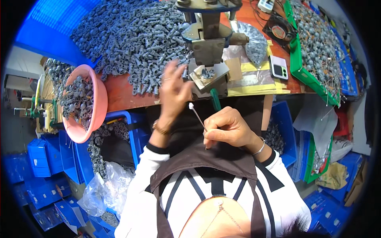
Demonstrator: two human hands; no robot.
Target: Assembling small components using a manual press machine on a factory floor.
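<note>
Right hand is clenched around a thin pin with a white head, tip pointing up and left; its lower end is hidden inside the fist. Left hand is raised at the edge of the heap of grey parts on the surface, fingers blurred, so whether it grips anything cannot be told. Just right of it sits the small press, its top cut off by the frame. A pink bowl of parts overhangs the surface's edge at far left
</note>
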